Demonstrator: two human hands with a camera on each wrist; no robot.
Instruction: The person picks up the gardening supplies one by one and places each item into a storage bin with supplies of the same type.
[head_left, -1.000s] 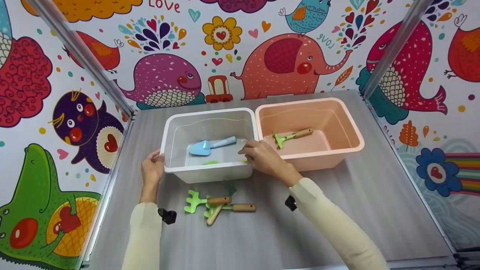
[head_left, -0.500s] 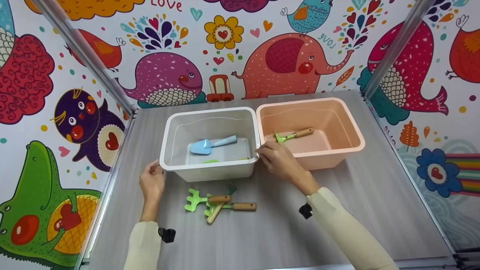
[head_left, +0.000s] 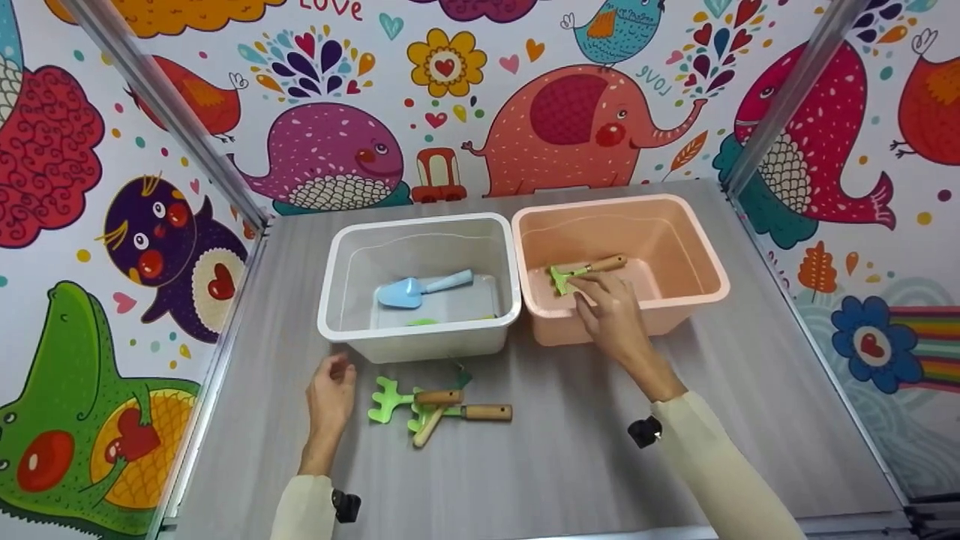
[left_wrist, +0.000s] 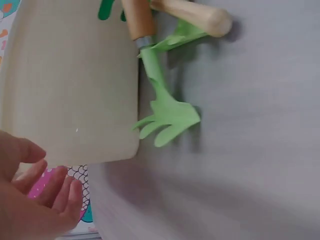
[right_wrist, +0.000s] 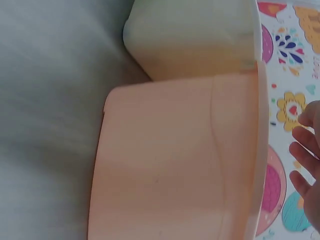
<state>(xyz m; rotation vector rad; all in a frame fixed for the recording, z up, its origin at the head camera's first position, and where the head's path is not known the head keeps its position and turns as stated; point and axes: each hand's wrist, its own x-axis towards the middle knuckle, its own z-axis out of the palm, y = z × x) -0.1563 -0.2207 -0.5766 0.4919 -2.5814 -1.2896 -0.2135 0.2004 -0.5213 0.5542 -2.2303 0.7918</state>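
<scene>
My left hand point(head_left: 330, 394) hangs just below the front left corner of the white bin point(head_left: 420, 343), fingers loosely bent and holding nothing. Over the front rim of the peach bin point(head_left: 675, 304) is my right hand point(head_left: 616, 322), its fingers relaxed with nothing between them. Inside that bin lies a small green rake point(head_left: 607, 262) with a wooden handle. The white bin holds a light blue trowel point(head_left: 405, 293); a green piece point(head_left: 423, 322) shows partly behind its front wall. In front, green hand rakes point(head_left: 385, 400) with wooden handles lie crossed, near my left hand.
Both bins stand side by side on a grey table point(head_left: 570, 465). A dark green pronged tip point(head_left: 464, 375) pokes out by the white bin's front. Metal posts point(head_left: 780, 105) and printed walls enclose the table at the back and sides.
My right hand has moved right, from the white bin's front right corner to the peach bin's front rim. The left hand has left the white bin's rim and moved down and right.
</scene>
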